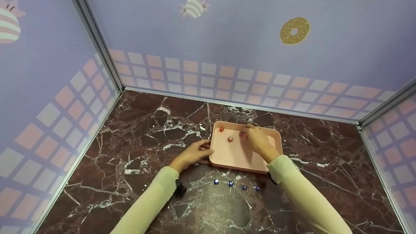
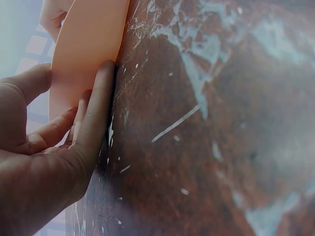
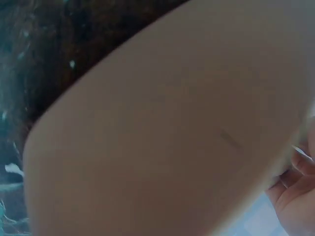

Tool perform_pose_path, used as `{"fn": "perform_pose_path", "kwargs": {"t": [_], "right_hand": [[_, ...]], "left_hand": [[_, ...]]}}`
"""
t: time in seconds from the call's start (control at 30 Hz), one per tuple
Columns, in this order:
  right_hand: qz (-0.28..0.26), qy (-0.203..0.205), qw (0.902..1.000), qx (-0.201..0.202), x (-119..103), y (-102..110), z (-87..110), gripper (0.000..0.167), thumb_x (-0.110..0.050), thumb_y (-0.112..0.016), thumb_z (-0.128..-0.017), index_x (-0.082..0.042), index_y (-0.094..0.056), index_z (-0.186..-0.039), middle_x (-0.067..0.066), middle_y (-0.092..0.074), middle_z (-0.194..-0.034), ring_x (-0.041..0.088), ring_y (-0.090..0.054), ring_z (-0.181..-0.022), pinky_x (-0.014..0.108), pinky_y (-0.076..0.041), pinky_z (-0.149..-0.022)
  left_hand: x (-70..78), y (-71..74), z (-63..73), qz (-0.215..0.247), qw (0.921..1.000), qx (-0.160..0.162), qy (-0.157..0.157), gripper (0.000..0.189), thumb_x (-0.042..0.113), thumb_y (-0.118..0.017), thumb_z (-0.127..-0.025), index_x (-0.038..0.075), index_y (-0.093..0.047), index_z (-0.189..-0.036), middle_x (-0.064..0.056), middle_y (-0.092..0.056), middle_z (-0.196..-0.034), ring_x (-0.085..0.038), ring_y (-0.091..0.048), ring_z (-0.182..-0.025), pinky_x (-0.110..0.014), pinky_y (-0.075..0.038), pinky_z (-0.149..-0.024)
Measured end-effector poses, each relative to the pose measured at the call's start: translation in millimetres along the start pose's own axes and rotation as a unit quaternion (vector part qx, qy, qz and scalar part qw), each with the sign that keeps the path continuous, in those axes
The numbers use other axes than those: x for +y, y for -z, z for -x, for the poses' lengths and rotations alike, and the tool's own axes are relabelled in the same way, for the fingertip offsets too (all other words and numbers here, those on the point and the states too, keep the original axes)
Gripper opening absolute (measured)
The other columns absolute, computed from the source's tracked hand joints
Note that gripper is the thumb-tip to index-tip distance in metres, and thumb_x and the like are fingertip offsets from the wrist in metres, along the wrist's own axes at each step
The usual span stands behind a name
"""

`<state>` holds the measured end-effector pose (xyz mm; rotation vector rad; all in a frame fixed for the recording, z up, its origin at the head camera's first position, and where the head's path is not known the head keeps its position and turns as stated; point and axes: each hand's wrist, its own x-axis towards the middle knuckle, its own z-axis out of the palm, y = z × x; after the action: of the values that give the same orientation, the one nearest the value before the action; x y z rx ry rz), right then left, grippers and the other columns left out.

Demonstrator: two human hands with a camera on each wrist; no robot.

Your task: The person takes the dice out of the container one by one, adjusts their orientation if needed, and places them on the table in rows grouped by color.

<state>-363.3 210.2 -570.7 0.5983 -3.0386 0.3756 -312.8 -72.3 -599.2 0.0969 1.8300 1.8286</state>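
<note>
A shallow peach-coloured tray lies on the marble-patterned surface. My left hand holds its left wall, thumb at the rim and fingers along the outside; the left wrist view shows these fingers against the wall. My right hand reaches into the tray with bent fingers. Right at its fingertips is a dark red-and-blue die; I cannot tell whether they grip it. Two orange dice lie left of it in the tray. In the right wrist view the tray wall hides much of the right hand.
Several blue dice stand in a row on the marble surface in front of the tray. Lilac panels with printed squares and sweets enclose the back and both sides, joined by metal corner posts.
</note>
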Motion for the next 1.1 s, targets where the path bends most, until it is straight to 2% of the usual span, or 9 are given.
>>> {"fn": "perform_pose_path", "kwargs": {"t": [0.17,0.3,0.43,0.53,0.67,0.83,0.97,1.1], "right_hand": [[-0.017,0.0,0.9999,0.001,3,0,0.6,0.019,0.008,-0.073,-0.091,-0.002,-0.078,-0.107,0.016,-0.064,-0.106,0.044,-0.07,-0.093,0.056,-0.066,-0.08],[-0.049,0.006,0.9988,0.007,5,1,0.3,0.01,0.004,-0.078,-0.091,-0.002,-0.08,-0.098,0.016,-0.073,-0.106,0.04,-0.072,-0.099,0.053,-0.066,-0.085],[-0.073,0.012,0.9972,0.008,7,0,1.6,0.016,0.012,-0.075,-0.088,-0.001,-0.082,-0.091,0.015,-0.079,-0.1,0.035,-0.074,-0.099,0.049,-0.065,-0.088],[-0.08,0.014,0.9967,0.003,7,-1,4.9,0.02,0.016,-0.072,-0.086,0.001,-0.082,-0.092,0.016,-0.079,-0.099,0.035,-0.075,-0.098,0.048,-0.066,-0.088],[-0.081,0.006,0.9967,-0.004,7,-3,9.4,0.026,0.018,-0.068,-0.084,0.001,-0.083,-0.096,0.017,-0.079,-0.102,0.035,-0.075,-0.099,0.048,-0.066,-0.088],[-0.073,-0.008,0.9973,0.005,6,-3,17.0,0.022,0.013,-0.072,-0.086,-0.003,-0.084,-0.096,0.014,-0.079,-0.105,0.034,-0.074,-0.1,0.05,-0.066,-0.087],[-0.06,0.001,0.998,0.019,4,1,24.7,0.021,0.01,-0.074,-0.088,-0.006,-0.084,-0.098,0.01,-0.079,-0.104,0.032,-0.073,-0.098,0.05,-0.065,-0.084],[-0.049,0.024,0.9974,0.046,1,10,33.9,0.022,0.01,-0.075,-0.086,-0.006,-0.083,-0.098,0.007,-0.077,-0.102,0.032,-0.073,-0.093,0.051,-0.065,-0.073]], "left_hand": [[0.8,-0.2,-1.0,-0.003,1.0,0.0,0.0,0.06,0.007,-0.067,-0.103,-0.007,-0.042,-0.156,-0.024,-0.052,-0.134,-0.033,-0.061,-0.115,-0.044,-0.068,-0.09],[2.8,0.1,-0.7,-0.008,1.0,0.0,-0.001,0.061,0.008,-0.068,-0.103,-0.007,-0.041,-0.157,-0.025,-0.051,-0.135,-0.034,-0.061,-0.117,-0.044,-0.067,-0.091],[3.4,0.5,0.3,-0.007,1.0,-0.002,-0.003,0.061,0.008,-0.067,-0.104,-0.007,-0.041,-0.157,-0.024,-0.051,-0.134,-0.033,-0.061,-0.116,-0.045,-0.067,-0.091],[2.6,0.3,0.8,-0.004,1.0,-0.004,-0.002,0.06,0.008,-0.066,-0.104,-0.007,-0.041,-0.156,-0.023,-0.052,-0.132,-0.031,-0.061,-0.114,-0.046,-0.067,-0.091],[1.7,-0.5,0.8,-0.004,1.0,-0.003,-0.002,0.06,0.009,-0.066,-0.104,-0.007,-0.041,-0.156,-0.023,-0.052,-0.132,-0.03,-0.061,-0.113,-0.046,-0.067,-0.092],[0.6,-1.4,0.8,-0.007,1.0,0.0,-0.003,0.061,0.007,-0.066,-0.104,-0.008,-0.04,-0.157,-0.024,-0.051,-0.132,-0.031,-0.061,-0.113,-0.046,-0.067,-0.09],[0.0,-1.4,1.3,-0.006,1.0,0.0,-0.004,0.061,0.007,-0.066,-0.104,-0.008,-0.04,-0.157,-0.024,-0.051,-0.133,-0.031,-0.061,-0.113,-0.046,-0.067,-0.091],[1.3,-1.1,1.3,-0.007,1.0,0.0,-0.006,0.061,0.008,-0.067,-0.104,-0.008,-0.04,-0.156,-0.024,-0.051,-0.132,-0.032,-0.061,-0.114,-0.047,-0.067,-0.091]]}}
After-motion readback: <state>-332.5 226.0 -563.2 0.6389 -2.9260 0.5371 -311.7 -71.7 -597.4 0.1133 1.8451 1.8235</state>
